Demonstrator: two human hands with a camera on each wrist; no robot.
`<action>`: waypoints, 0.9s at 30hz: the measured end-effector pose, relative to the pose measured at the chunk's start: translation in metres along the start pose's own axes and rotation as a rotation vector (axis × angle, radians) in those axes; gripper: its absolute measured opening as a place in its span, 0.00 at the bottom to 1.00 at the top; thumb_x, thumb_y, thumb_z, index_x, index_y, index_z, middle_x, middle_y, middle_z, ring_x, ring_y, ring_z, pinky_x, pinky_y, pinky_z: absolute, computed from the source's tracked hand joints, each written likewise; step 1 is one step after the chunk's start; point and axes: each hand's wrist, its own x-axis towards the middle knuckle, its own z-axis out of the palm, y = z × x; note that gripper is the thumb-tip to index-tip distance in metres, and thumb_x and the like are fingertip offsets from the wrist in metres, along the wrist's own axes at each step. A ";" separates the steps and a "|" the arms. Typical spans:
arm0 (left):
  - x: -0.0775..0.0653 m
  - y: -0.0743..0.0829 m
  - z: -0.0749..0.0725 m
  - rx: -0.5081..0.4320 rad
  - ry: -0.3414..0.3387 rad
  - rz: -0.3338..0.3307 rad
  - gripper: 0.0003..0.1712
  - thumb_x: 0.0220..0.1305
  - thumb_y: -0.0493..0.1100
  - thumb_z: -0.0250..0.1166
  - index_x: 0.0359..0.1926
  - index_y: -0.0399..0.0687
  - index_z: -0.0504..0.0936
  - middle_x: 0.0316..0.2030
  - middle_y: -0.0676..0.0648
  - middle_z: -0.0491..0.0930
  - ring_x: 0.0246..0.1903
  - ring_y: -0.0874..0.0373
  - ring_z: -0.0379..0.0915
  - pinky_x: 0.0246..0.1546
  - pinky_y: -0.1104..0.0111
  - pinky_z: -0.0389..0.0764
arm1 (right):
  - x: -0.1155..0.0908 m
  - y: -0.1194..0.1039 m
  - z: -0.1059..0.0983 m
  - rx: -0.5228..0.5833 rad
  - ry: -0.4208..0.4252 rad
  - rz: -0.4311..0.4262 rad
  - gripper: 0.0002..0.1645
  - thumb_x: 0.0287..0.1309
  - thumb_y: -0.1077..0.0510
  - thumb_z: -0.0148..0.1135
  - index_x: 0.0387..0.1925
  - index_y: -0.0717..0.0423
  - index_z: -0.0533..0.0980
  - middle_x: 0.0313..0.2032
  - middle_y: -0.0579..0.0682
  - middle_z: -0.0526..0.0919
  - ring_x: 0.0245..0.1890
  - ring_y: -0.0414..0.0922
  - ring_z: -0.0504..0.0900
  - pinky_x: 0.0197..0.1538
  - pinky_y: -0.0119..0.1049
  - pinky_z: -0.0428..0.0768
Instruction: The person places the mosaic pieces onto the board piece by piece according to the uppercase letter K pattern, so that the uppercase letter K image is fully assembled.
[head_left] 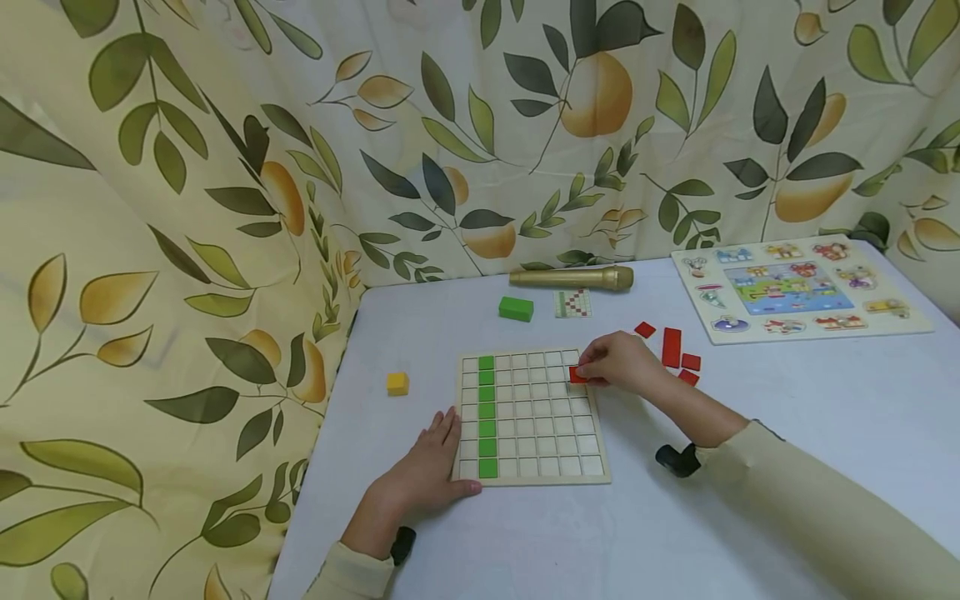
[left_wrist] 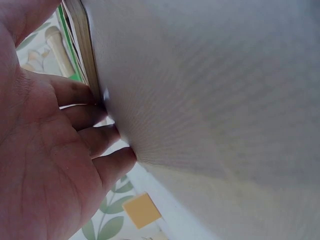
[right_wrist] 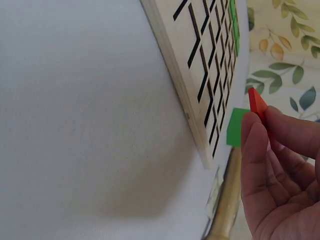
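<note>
A square wooden grid board lies on the white table, with a column of green tiles near its left side. My right hand pinches a red tile between thumb and fingers over the board's upper right corner. In the right wrist view the same red tile stands out from the fingertips. My left hand rests flat at the board's lower left, fingers along the left edge and thumb at the bottom edge. In the left wrist view its fingertips touch the tabletop.
Several red tiles lie right of the board. Behind it are a green block, a small pattern card and a gold microphone. A yellow block sits left; a picture puzzle board lies far right. Patterned curtains border the table.
</note>
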 end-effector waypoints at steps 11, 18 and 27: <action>-0.001 0.001 -0.001 0.002 -0.003 -0.011 0.63 0.60 0.67 0.68 0.80 0.39 0.45 0.80 0.44 0.38 0.78 0.49 0.31 0.75 0.53 0.49 | 0.004 -0.018 0.019 -0.012 -0.010 -0.076 0.06 0.60 0.57 0.71 0.34 0.57 0.85 0.28 0.47 0.84 0.30 0.44 0.78 0.33 0.35 0.77; -0.003 0.003 -0.004 -0.006 -0.010 -0.009 0.62 0.61 0.66 0.68 0.79 0.39 0.46 0.80 0.43 0.38 0.78 0.49 0.30 0.75 0.53 0.48 | 0.008 -0.026 0.032 0.016 -0.036 -0.085 0.06 0.59 0.57 0.72 0.33 0.57 0.85 0.28 0.47 0.84 0.32 0.46 0.80 0.33 0.35 0.78; -0.002 0.003 -0.004 0.000 -0.012 -0.017 0.63 0.59 0.67 0.68 0.80 0.40 0.46 0.80 0.45 0.39 0.78 0.50 0.31 0.75 0.53 0.49 | 0.014 -0.034 0.048 -0.034 -0.053 -0.125 0.05 0.58 0.56 0.73 0.31 0.54 0.85 0.27 0.44 0.84 0.32 0.44 0.76 0.34 0.36 0.75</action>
